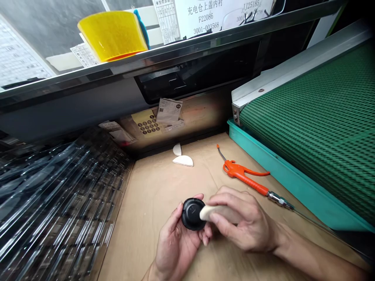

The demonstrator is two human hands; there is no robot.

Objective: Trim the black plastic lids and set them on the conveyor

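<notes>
The bench (146, 195) spreads under the person's fingers, with a green mesh belt (316, 117) to their right and clear plastic trays (67, 203) to their left. An orange air gun (245, 178) lies on the bench beyond the right fingers, its nozzle pointing away from them. The left hand (179, 242) cups a round black cap (191, 214), its fingers closed about the edge. The right hand (249, 220) has its fingers clamped on a pale pad (219, 213), whose tip overlaps the cap's near rim (whether it touches cannot be told). Two white half-round pieces (183, 160) lie beyond the left fingers.
</notes>
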